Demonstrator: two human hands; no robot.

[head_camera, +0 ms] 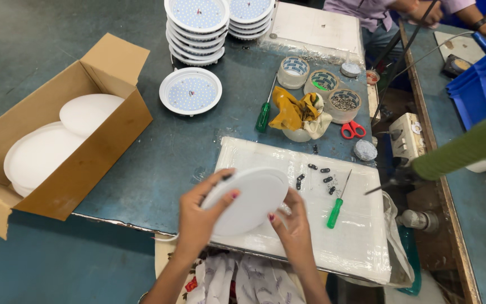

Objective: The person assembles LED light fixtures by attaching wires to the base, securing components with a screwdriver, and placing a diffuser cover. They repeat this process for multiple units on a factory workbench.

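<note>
A white round disc-shaped light fixture [248, 200] is held tilted above a plastic-wrapped white board [361, 225]. My left hand [198, 217] grips its left rim, thumb over the edge. My right hand [293, 228] holds the lower right rim. On the board lie a green-handled screwdriver [337, 204] and several small black clips [322, 175], just right of the fixture.
An open cardboard box [85, 163] of white round covers sits at left. Stacked round LED panels [197, 28] and one single panel [190, 91] lie at the back. Tape-roll cups [322, 84], yellow cloth, red scissors [353, 130], another green screwdriver [264, 115]. A person's green sleeve [468, 146] reaches in at right.
</note>
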